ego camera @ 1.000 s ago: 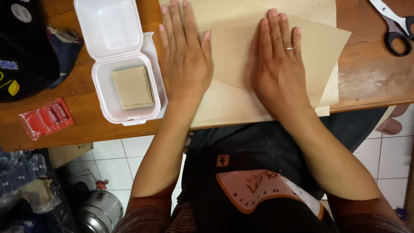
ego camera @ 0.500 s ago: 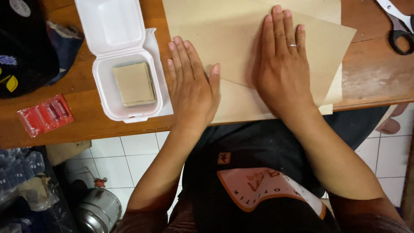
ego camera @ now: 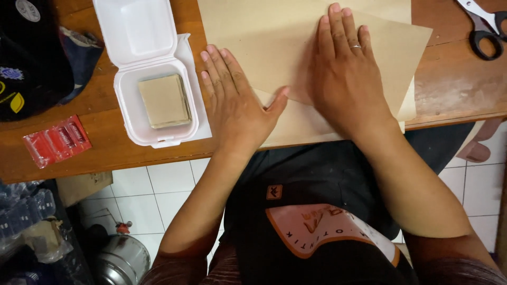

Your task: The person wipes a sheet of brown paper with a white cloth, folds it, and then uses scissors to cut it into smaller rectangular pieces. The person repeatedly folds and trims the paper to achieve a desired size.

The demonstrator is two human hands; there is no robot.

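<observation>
A large sheet of brown paper (ego camera: pixel 274 37) lies on the wooden table (ego camera: pixel 105 150), with a folded flap under my hands. My left hand (ego camera: pixel 235 103) rests flat and open on the paper's left edge, fingers spread, thumb pointing right. My right hand (ego camera: pixel 346 79) lies flat on the folded flap, fingers together, a ring on one finger. Neither hand grips anything. Just left of my left hand stands an open white foam box (ego camera: pixel 148 68) holding a folded brown paper square (ego camera: pixel 163 100).
Black-handled scissors (ego camera: pixel 486 29) lie at the table's far right. A red packet (ego camera: pixel 57 140) sits near the front left edge, and a dark cap (ego camera: pixel 31 58) at the far left. Below the table are white floor tiles, a metal pot (ego camera: pixel 119 261) and plastic bottles.
My left hand has slid down and to the left, from the middle of the paper to its left edge beside the foam box. My right hand has stayed on the flap.
</observation>
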